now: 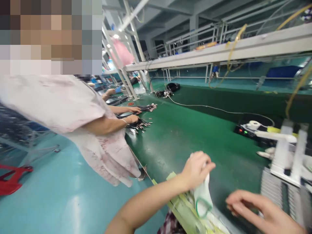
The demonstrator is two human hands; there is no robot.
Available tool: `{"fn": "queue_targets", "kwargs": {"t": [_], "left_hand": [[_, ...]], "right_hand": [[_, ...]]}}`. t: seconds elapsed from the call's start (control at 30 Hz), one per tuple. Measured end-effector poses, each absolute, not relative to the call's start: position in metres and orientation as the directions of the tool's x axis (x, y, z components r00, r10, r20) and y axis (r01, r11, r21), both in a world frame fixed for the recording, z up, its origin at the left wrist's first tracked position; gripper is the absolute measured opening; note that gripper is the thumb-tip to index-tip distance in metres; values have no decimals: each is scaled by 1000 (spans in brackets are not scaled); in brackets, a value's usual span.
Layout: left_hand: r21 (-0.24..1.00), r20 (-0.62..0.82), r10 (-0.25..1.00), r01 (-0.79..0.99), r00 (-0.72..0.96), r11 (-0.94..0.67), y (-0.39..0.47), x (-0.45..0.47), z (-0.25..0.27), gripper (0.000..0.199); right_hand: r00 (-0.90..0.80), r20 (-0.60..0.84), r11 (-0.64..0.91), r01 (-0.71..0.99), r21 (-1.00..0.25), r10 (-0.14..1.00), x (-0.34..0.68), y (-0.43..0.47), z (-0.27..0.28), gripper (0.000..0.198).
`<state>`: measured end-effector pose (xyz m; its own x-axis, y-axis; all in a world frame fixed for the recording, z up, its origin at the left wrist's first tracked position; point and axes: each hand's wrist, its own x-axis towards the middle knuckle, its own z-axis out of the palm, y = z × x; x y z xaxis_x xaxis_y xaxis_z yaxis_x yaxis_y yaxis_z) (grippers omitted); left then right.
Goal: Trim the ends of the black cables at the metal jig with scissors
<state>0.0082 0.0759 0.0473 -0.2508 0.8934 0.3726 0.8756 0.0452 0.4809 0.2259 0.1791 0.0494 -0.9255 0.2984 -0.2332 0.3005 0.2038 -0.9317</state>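
Observation:
My left hand (198, 169) is closed round a white cloth glove (206, 191), which hangs down with its green-edged cuff open towards me. The glove is over the near edge of the green table (180, 136). At the lower right, my right hand (262, 209) is apart from the glove, its fingers loosely bent and holding nothing that I can see. Beneath the glove, yellow-green tape (181, 209) covers the table's edge.
A grey metal fixture (280, 175) stands at the right, by a black box with lit lamps (246, 128). On the left, a co-worker (56, 100) handles bundles of black cables (140, 125). A white shelf beam (219, 53) spans above the table; a red stool (14, 178) is on the floor.

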Motion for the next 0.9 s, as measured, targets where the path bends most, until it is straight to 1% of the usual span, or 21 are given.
{"fn": "queue_targets", "kwargs": {"t": [0.07,0.1,0.17,0.2,0.27,0.33,0.4,0.5,0.57,0.63,0.67,0.73,0.77,0.8,0.83,0.87,0.9], "left_hand": [[534,370,884,844,-285,48,104,-1,59,30],[556,367,881,830,-297,48,110,-6,60,33],[587,363,878,808,-313,45,104,-15,56,36],[596,358,875,801,-327,56,92,-19,51,34],[602,333,859,789,-388,122,58,-23,40,28],[589,293,843,780,-452,213,22,-22,29,25],[570,244,831,768,-499,294,-1,-15,20,26],[509,129,841,763,-525,399,-2,1,11,33],[490,112,838,763,-535,422,12,9,7,27],[503,133,839,765,-527,401,25,14,4,17],[515,142,845,767,-516,382,29,15,4,16],[544,165,860,772,-482,329,32,19,5,16],[558,178,869,775,-461,297,30,20,7,17],[574,195,877,776,-439,261,28,22,10,17],[593,214,883,774,-417,222,26,22,13,17],[617,238,886,766,-399,179,25,23,17,17],[640,269,883,756,-384,134,24,23,20,15]], "right_hand": [[-924,-278,255,344,-903,262,228,185,60,33],[-916,-303,256,369,-894,264,231,187,64,35],[-892,-333,230,409,-883,307,245,190,67,38],[-874,-342,208,427,-880,346,255,191,66,39],[-833,-355,159,455,-876,425,274,192,64,39],[-801,-358,124,466,-876,480,286,192,62,38],[-815,-347,145,456,-878,464,283,192,62,36],[-896,-278,293,385,-875,347,252,190,68,30],[-942,-220,416,311,-854,253,223,184,71,25],[-968,-106,567,220,-794,227,197,177,71,23],[-974,-30,667,175,-724,224,186,174,70,31],[-977,87,839,121,-530,196,172,167,66,59],[-980,104,886,107,-450,171,167,165,64,72],[-984,97,908,98,-408,149,164,163,62,80],[-988,84,913,88,-398,132,162,162,61,80],[-989,78,911,85,-405,127,161,162,60,75],[-988,78,904,89,-419,134,162,162,60,64]]}}
